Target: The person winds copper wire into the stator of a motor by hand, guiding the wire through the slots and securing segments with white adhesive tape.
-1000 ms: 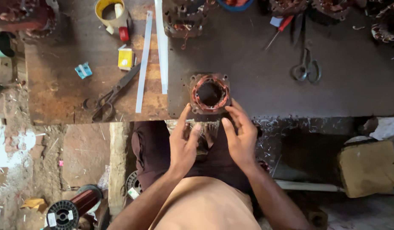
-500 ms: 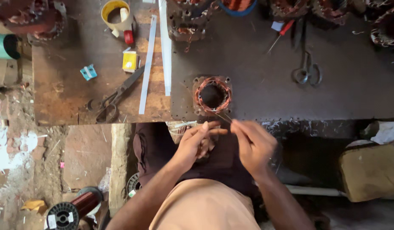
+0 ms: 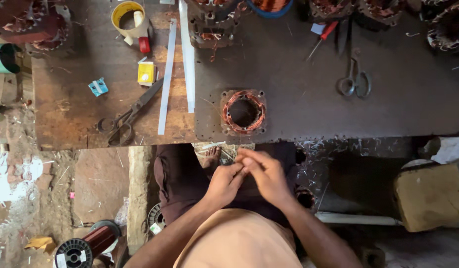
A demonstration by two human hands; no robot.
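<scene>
1. Right now, both hands meet in front of the person's lap, just below the table edge [image 3: 309, 140]. The left hand [image 3: 224, 184] and the right hand [image 3: 266, 173] touch at the fingertips.
2. Both hands are pinched narrow, fingers close together. They seem to hold something very thin, maybe a bit of wire or a paper strip. It is too small to tell for sure.
3. Nearest to the hands is the motor part [image 3: 243, 111]. It is a square metal block with a round hole and copper wire wound inside. It lies flat on the dark table, close to the edge, apart from the hands.
4. I think the motor part is heavy and hard. The metal outside looks like the best place to grip, with a hand on each side.
5. I think the copper wire is soft and bends easily, so poking it hard could hurt it.
6. Also on the table are black scissors [image 3: 128, 116], two long white strips [image 3: 167, 79], a tape roll [image 3: 128, 17] and small grey scissors [image 3: 355, 82].
7. On the floor stands a wire spool [image 3: 83, 248].
</scene>
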